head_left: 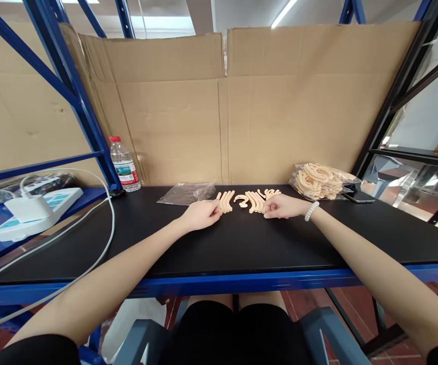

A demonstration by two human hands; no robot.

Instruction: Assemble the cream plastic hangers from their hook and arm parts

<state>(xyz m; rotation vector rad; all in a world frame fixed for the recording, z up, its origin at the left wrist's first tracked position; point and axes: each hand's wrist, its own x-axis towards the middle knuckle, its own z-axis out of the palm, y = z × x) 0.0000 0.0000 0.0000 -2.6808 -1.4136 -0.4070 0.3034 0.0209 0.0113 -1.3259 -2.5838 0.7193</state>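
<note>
On the black tabletop, curved wooden pieces stand in a row beside my left hand. Its fingers are pinched together at the left end of that row; what is between them is too small to make out. A second group of wooden pieces lies to the right, with a separate curved piece in the gap. My right hand, with a beaded bracelet at the wrist, touches the right end of this group. Its thumb and fingers are closed, and whatever they hold is hidden.
A clear plastic bag lies behind my left hand. A bag of wooden pieces and a phone are at the back right. At the left are a water bottle, a power strip and a white cable.
</note>
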